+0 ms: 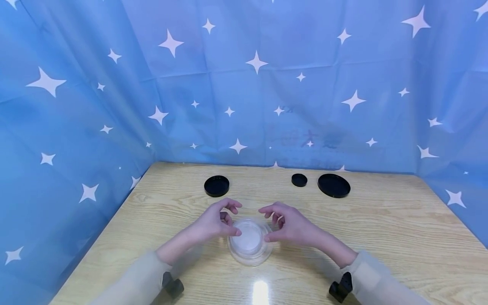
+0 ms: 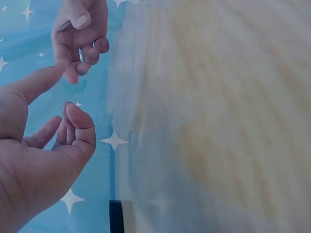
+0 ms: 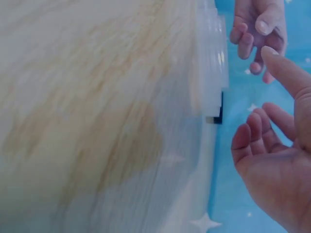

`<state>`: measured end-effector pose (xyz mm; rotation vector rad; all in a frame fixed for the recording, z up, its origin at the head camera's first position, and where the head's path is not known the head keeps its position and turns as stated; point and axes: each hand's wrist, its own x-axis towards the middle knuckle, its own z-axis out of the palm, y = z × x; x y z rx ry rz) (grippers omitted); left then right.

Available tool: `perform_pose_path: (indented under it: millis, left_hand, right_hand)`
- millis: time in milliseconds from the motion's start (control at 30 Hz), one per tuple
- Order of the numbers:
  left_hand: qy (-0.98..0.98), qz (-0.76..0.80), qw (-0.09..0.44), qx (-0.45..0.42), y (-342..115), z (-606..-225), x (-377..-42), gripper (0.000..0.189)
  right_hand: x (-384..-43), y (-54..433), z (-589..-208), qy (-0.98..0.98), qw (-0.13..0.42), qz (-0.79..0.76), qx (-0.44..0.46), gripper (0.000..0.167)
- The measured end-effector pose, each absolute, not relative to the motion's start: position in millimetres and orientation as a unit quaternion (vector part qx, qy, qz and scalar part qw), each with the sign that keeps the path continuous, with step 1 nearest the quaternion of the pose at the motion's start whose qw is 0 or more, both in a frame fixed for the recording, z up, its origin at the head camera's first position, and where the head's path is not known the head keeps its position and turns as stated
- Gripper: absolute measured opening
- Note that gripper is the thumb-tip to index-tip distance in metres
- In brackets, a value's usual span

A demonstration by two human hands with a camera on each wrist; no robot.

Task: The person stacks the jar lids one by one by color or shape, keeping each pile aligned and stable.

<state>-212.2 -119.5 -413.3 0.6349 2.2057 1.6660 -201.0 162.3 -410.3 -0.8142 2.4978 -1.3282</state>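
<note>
Clear round plastic containers point(image 1: 248, 239), stacked with the wider part at the bottom, stand on the table between my hands. The stack also shows edge-on in the right wrist view as pale layered rims point(image 3: 211, 63). On its left side is my left hand point(image 1: 213, 222), fingers loosely bent and thumb overlapping the rim from the head view. Opposite it, my right hand point(image 1: 290, 224) has its thumb by the right edge and its fingers slightly curved. Neither hand grips anything. Whether the thumbs touch the plastic I cannot tell.
Behind the left hand lies a shallow black round lid point(image 1: 216, 186). Farther right are a small black lid point(image 1: 299, 180) and a larger one point(image 1: 334, 185). The wood-grain table point(image 1: 152, 203) ends at a blue star-patterned curtain point(image 1: 244, 93).
</note>
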Motion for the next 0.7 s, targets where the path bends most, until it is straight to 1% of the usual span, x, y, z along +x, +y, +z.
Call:
perform_pose_path:
  millis: [167,333,500,700]
  left_hand:
    - [0.763,0.586,0.148,0.230,-106,-404,-217,0.064]
    - [0.754,0.589,0.147,0.249,-87,-393,-222,0.063]
    - [0.746,0.587,0.148,0.279,-61,-381,-229,0.073]
    - [0.735,0.588,0.174,0.289,-26,-368,-235,0.084]
  right_hand:
    - [-200,179,-408,0.841,0.081,-0.464,-0.268,0.061]
    - [-195,197,-405,0.845,0.053,-0.471,-0.250,0.062]
    - [-189,215,-404,0.845,0.021,-0.482,-0.232,0.061]
    - [-189,240,-403,0.847,-0.014,-0.491,-0.206,0.058]
